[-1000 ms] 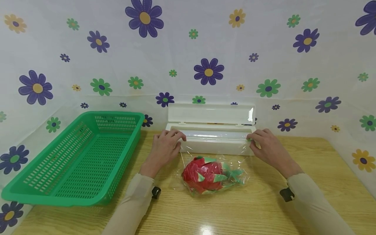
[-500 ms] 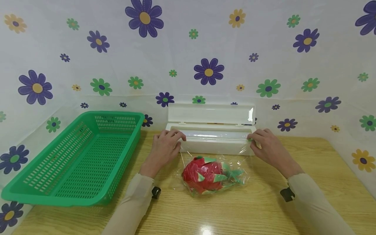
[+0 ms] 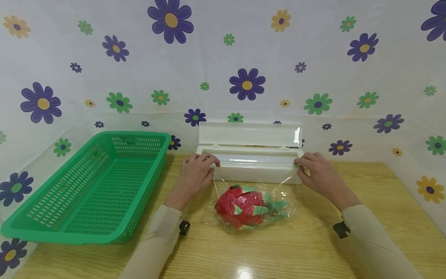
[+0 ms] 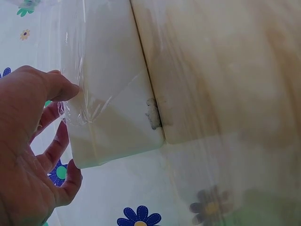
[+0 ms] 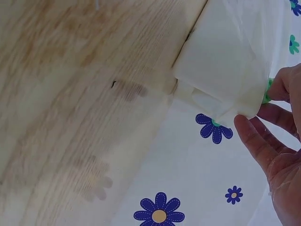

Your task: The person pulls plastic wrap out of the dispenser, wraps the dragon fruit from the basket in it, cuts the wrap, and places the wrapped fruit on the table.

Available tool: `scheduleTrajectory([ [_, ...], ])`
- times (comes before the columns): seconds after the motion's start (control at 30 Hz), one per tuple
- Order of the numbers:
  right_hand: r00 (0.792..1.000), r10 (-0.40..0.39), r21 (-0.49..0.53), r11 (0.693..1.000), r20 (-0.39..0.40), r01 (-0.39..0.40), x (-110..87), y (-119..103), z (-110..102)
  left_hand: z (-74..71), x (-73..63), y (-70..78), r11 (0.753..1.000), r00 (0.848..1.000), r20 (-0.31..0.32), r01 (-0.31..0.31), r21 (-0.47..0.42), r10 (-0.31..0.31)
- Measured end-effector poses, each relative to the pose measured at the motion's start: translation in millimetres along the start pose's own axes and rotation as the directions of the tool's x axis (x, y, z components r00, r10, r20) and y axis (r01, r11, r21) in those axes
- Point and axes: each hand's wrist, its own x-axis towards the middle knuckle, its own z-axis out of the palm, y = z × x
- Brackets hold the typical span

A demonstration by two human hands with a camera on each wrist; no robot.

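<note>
A white plastic-wrap box (image 3: pixel 256 175) stands at the back of the table with its lid raised, a roll of clear film (image 3: pixel 258 159) inside. My left hand (image 3: pixel 196 174) is at the box's left front corner. In the left wrist view, the plastic wrap (image 4: pixel 89 110) bunches at its fingertips, which pinch it. At the right end, my right hand (image 3: pixel 318 175) has its fingers on a small green slider (image 5: pixel 268 90) at the box's edge. A red and green dragon fruit (image 3: pixel 244 207) lies in front of the box, covered by crinkled film that reaches up to the box.
A green perforated basket (image 3: pixel 153 190) stands at the left of the wooden table (image 3: pixel 278 252). Behind everything hangs a white sheet (image 3: pixel 271 104) printed with flowers, close to the raised lid (image 3: pixel 249 135).
</note>
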Motion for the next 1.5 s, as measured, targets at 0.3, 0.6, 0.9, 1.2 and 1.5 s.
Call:
scheduleTrajectory([
  [0.3, 0.999, 0.035, 0.004, 0.999, -0.016, -0.035, -6.1, 5, -2, -1.3, 0.0, 0.1, 1.000, 1.000, 0.006, 0.006, -0.006, -0.006],
  [0.6, 0.997, 0.068, 0.035, 0.997, -0.020, -0.067, -9.4, 5, -2, -1.2, 0.5, -0.5, 1.000, 1.000, 0.014, 0.010, -0.014, -0.010],
  [0.9, 0.984, 0.176, 0.100, 0.979, 0.035, -0.179, -10.7, 4, -4, -1.2, -0.1, -1.2, 0.984, 0.996, 0.030, 0.084, -0.156, -0.081],
  [1.2, 0.974, 0.219, 0.129, 0.966, 0.055, -0.225, -11.7, 2, -7, -1.1, 1.4, -1.6, 0.970, 0.995, 0.010, 0.104, -0.220, -0.104],
  [1.5, 0.954, 0.286, 0.173, 0.939, 0.086, -0.297, -14.0, 2, -9, -5.7, 2.3, -4.7, 0.956, 0.993, -0.072, 0.066, -0.284, -0.090],
])
